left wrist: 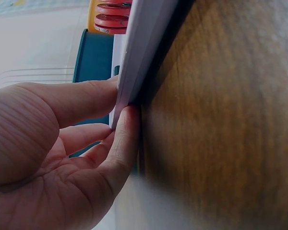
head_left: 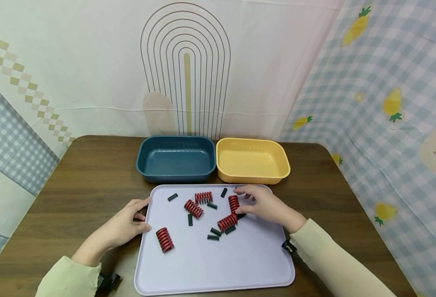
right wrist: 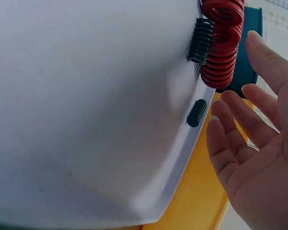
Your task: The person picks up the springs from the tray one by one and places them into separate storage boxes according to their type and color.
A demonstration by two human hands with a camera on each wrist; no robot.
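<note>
A pale lilac tray (head_left: 203, 268) holds several large red springs and several small dark green springs. At its left edge, my left hand (head_left: 123, 225) pinches the rim, with fingertips on both sides of it in the left wrist view. Over the right half of the tray, my right hand (head_left: 266, 206) has its thumb and fingers spread beside an upright-lying red spring (head_left: 233, 203). Nothing sits between those fingers in the right wrist view, where a small green spring (right wrist: 197, 113) lies near the rim. Another red spring (head_left: 164, 240) rests alone at the tray's left.
Behind the tray stand a dark blue bin (head_left: 177, 179) and, to its right, a yellow bin (head_left: 253, 180), side by side. The wooden table (head_left: 73, 185) extends left and right of the tray. Patterned cloth (head_left: 103, 62) hangs behind and at the sides.
</note>
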